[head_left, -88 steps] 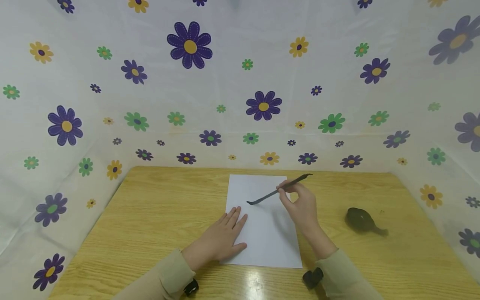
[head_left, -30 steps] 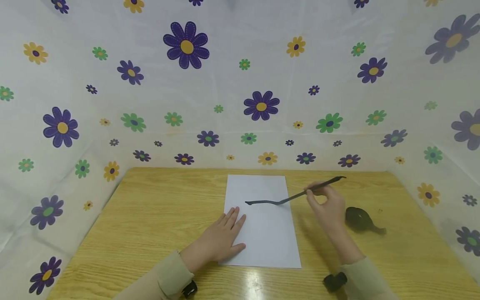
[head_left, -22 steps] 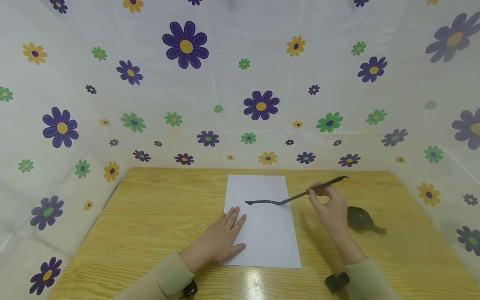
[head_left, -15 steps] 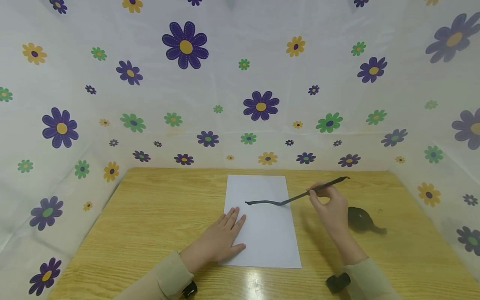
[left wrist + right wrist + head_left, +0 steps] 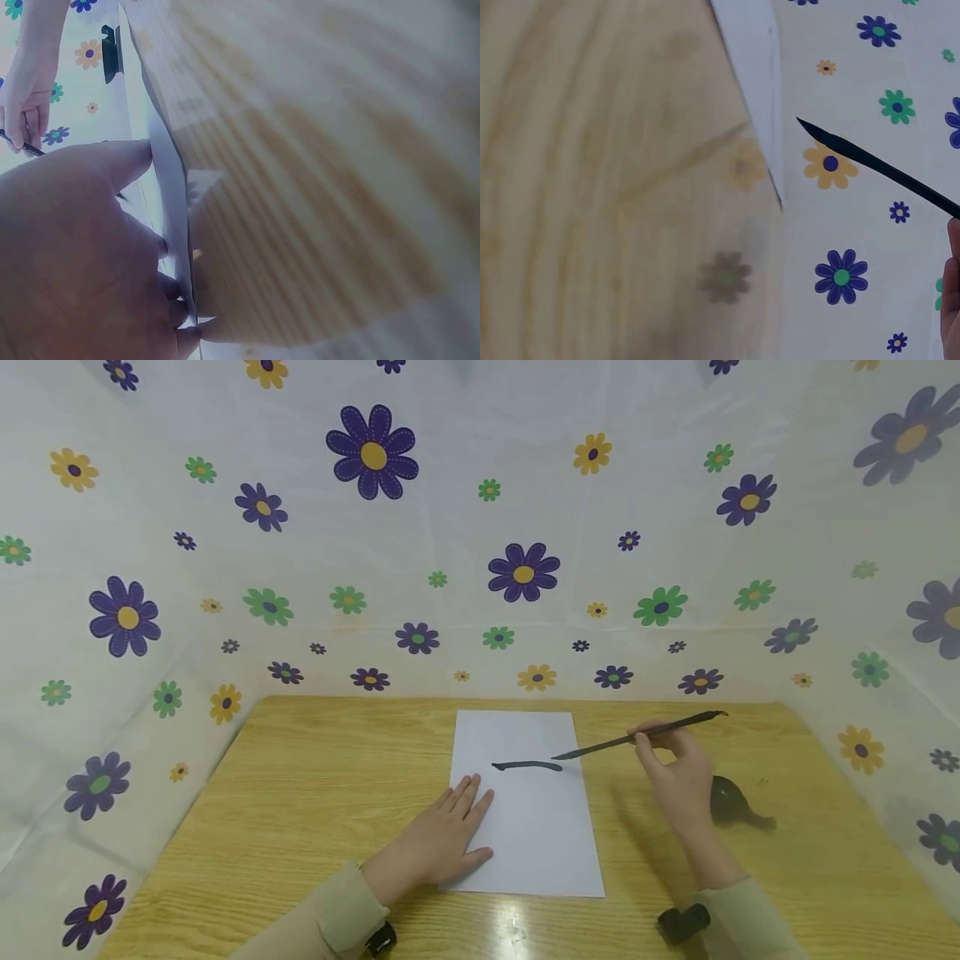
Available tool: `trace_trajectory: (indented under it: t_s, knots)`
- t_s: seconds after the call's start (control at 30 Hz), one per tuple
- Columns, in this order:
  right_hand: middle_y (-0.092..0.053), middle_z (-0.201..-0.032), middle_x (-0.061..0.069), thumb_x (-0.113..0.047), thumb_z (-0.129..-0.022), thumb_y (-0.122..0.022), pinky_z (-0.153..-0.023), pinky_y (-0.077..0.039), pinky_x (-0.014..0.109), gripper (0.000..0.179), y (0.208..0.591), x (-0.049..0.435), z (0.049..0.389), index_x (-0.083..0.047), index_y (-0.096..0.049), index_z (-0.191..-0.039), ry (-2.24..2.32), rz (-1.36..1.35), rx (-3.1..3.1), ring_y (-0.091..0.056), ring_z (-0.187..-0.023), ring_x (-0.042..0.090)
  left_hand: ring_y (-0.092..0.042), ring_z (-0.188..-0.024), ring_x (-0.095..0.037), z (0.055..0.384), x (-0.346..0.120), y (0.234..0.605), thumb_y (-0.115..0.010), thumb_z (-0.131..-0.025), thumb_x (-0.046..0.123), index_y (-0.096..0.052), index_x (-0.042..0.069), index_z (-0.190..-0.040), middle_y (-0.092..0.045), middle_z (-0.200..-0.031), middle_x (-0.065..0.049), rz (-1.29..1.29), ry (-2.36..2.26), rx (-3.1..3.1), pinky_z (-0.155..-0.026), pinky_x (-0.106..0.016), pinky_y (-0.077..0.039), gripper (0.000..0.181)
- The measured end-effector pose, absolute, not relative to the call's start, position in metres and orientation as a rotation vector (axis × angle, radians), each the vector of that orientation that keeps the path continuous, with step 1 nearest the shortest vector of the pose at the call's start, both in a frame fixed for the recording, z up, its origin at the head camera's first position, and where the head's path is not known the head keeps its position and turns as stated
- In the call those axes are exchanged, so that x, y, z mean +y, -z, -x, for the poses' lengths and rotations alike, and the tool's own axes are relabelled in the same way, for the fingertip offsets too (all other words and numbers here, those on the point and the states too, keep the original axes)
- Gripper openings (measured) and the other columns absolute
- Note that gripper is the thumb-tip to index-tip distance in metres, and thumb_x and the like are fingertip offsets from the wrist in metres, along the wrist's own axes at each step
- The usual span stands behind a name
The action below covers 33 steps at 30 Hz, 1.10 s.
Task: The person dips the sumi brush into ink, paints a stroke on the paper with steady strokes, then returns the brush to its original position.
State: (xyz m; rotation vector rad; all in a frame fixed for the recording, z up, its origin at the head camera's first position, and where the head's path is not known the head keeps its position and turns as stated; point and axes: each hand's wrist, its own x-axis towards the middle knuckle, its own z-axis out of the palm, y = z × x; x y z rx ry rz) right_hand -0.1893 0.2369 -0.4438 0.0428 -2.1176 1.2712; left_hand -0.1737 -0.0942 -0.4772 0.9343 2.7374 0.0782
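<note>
A sheet of white paper [image 5: 540,843] lies on the wooden table [image 5: 322,777], with one short black stroke [image 5: 528,765] across its upper half. My left hand [image 5: 435,843] rests on the paper's left side, fingers spread. To the right, my right hand [image 5: 681,781] pinches a slim dark ink brush [image 5: 600,747] partway along its handle. Its pointed tip hangs over the right end of the stroke. In the right wrist view the brush [image 5: 885,169] stands raised clear of the paper [image 5: 756,67], and only a few fingertips [image 5: 951,285] show.
A dark rounded dish [image 5: 729,800] with a narrow end sits right of my right hand, which partly covers it. White flower-print cloth [image 5: 450,527] hangs behind the table and on both sides. Small black devices [image 5: 682,924] are strapped at both wrists.
The brush first drew a black stroke from left to right across the paper. Since half a second ago it has lifted off, the right hand moving slightly right. The left hand stayed put.
</note>
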Motion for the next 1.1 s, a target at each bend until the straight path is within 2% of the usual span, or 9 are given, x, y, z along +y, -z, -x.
trace_trajectory:
  t_s: [0.07,0.13,0.4,0.8,1.1]
  knots:
    - [-0.070,-0.093,-0.026,0.008,-0.096,-0.069,-0.083,-0.049,0.004,0.009,0.439,0.240,0.188,0.007,-0.074,-0.104,-1.306,-0.057,-2.074,-0.064,-0.083,-0.015,-0.017,-0.167,-0.034,0.174,-0.094,0.477,-0.052,-0.108,0.054,-0.026,0.009,-0.169,-0.015,-0.178,-0.020,-0.929,-0.082,2.739,-0.135,-0.049,-0.024,0.080]
    - [-0.069,-0.093,-0.030,0.010,-0.096,-0.068,-0.084,-0.050,0.003,0.009,0.435,0.243,0.188,0.010,-0.073,-0.104,-1.336,-0.077,-2.034,-0.066,-0.083,-0.014,-0.017,-0.167,-0.034,0.174,-0.094,0.477,-0.052,-0.108,0.054,-0.026,0.008,-0.169,-0.015,-0.178,-0.020,-0.927,-0.085,2.740,-0.135,-0.049,-0.024,0.080]
    - [-0.073,-0.092,-0.029,0.017,-0.093,-0.066,-0.085,-0.054,0.004,0.009,0.422,0.260,0.186,0.018,-0.070,-0.102,-1.362,-0.127,-1.906,-0.069,-0.083,-0.012,-0.017,-0.166,-0.034,0.176,-0.094,0.479,-0.052,-0.108,0.054,-0.026,0.009,-0.169,-0.015,-0.178,-0.020,-0.936,-0.083,2.750,-0.135,-0.049,-0.024,0.081]
    - [-0.076,-0.090,-0.024,0.021,-0.089,-0.063,-0.079,-0.055,0.006,0.012,0.414,0.281,0.181,0.028,-0.064,-0.098,-1.375,-0.147,-1.754,-0.071,-0.079,-0.009,-0.019,-0.166,-0.033,0.172,-0.094,0.475,-0.054,-0.107,0.053,-0.028,0.008,-0.169,-0.017,-0.178,-0.020,-0.935,-0.081,2.752,-0.135,-0.049,-0.026,0.081]
    - [-0.077,-0.091,-0.022,0.016,-0.092,-0.063,-0.081,-0.056,0.008,0.012,0.405,0.294,0.171,0.026,-0.067,-0.099,-1.339,-0.098,-1.762,-0.072,-0.081,-0.008,-0.019,-0.166,-0.033,0.172,-0.094,0.477,-0.054,-0.107,0.054,-0.028,0.008,-0.169,-0.017,-0.178,-0.019,-0.937,-0.071,2.745,-0.135,-0.050,-0.026,0.081]
